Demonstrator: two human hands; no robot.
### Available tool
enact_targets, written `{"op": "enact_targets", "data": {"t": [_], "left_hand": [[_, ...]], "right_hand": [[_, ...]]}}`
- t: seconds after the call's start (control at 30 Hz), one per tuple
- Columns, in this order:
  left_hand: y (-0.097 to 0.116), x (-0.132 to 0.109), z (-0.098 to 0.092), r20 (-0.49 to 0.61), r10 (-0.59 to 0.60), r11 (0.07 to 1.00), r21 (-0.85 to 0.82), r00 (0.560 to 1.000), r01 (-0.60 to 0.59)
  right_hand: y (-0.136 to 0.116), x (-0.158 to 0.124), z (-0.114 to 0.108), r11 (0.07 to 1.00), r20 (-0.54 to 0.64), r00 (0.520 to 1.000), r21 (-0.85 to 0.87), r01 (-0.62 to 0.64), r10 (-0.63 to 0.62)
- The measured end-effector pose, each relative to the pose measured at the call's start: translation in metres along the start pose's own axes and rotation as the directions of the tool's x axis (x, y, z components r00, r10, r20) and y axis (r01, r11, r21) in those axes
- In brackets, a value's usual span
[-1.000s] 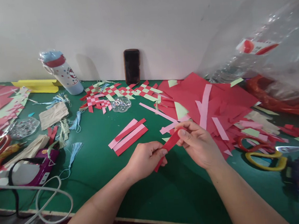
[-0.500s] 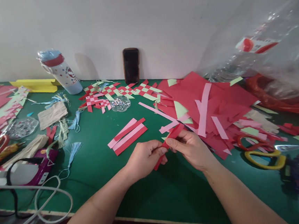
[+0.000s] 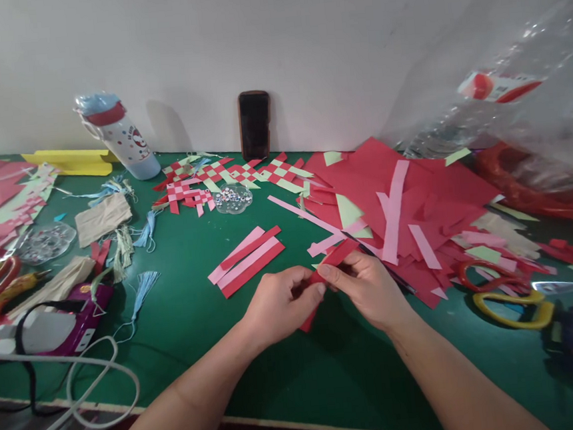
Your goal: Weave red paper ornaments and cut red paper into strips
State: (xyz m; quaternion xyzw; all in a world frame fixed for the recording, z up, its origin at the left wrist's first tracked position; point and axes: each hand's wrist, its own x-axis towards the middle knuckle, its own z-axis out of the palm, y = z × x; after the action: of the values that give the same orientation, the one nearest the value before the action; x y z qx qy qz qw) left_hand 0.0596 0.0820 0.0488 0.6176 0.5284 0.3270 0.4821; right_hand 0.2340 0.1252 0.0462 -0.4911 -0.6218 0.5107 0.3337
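The left hand (image 3: 283, 307) and the right hand (image 3: 367, 288) both grasp thin red paper (image 3: 339, 253); they hide its middle, so I cannot tell if it is one strip or two.

No legible text in this view. Water bottle (image 3: 122, 139), standing at the table's back edge, left of centre: printed cartoon cat face with bow, Hello Kitty type, with small lettering beside it, too small to read. Clear plastic bag (image 3: 533, 113), back right corner of the table: red-and-white label (image 3: 498, 86), its small print blurred and unreadable. Purple electrical appliance (image 3: 50, 323), near the table's left edge: small white marking (image 3: 85, 340) on its casing, unreadable. No numbers or signs can be made out.
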Motion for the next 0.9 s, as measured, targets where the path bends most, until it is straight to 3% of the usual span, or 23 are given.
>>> {"op": "enact_targets", "data": {"t": [0.33, 0.63, 0.9], "left_hand": [[0.001, 0.002, -0.002, 0.041, -0.054, 0.988, -0.140, 0.998, 0.059], [0.005, 0.000, -0.002, 0.100, -0.088, 0.986, -0.130, 0.991, 0.101], [0.004, 0.002, -0.001, 0.136, -0.098, 0.969, -0.213, 0.986, 0.125]], "right_hand": [[-0.003, 0.000, 0.003, 1.000, -0.015, 1.000, 0.024, 0.016, -0.016], [-0.001, 0.007, -0.010, 0.947, -0.195, 0.981, 0.315, 0.061, 0.001], [-0.010, 0.006, -0.007, 0.899, -0.238, 0.971, 0.432, 0.079, 0.030]]}}
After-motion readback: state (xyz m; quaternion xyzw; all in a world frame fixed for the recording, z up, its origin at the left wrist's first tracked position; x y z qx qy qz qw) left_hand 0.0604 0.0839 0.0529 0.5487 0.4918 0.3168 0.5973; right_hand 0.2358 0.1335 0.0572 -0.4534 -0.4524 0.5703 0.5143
